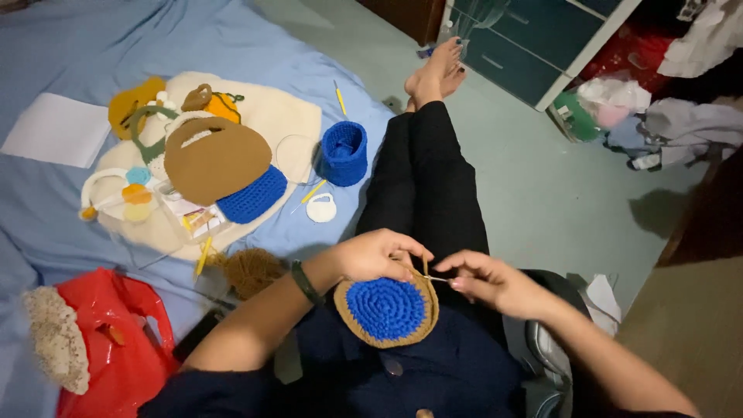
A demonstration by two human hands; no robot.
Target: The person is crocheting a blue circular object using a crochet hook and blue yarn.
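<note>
My left hand is pinched shut on the upper rim of the crocheted disc, blue centre with a brown border, which lies in my lap against dark clothing. My right hand is closed around a thin crochet hook, its tip at the disc's top edge, just beside the left fingertips; the hands are close together but not touching. Judgement: the stitch goes well if the left grip stays right next to the working loop so the rim cannot curl, and the hook enters the brown border only. Brown yarn sits on the blue sheet to my left, near my forearm; the strand itself is too thin to trace. Further left: red plastic bag, a brown flat bag piece, a blue crocheted cup, all well apart from the hands. My crossed leg runs forward; open floor lies to the right, so the right elbow has room. Left side is crowded.
</note>
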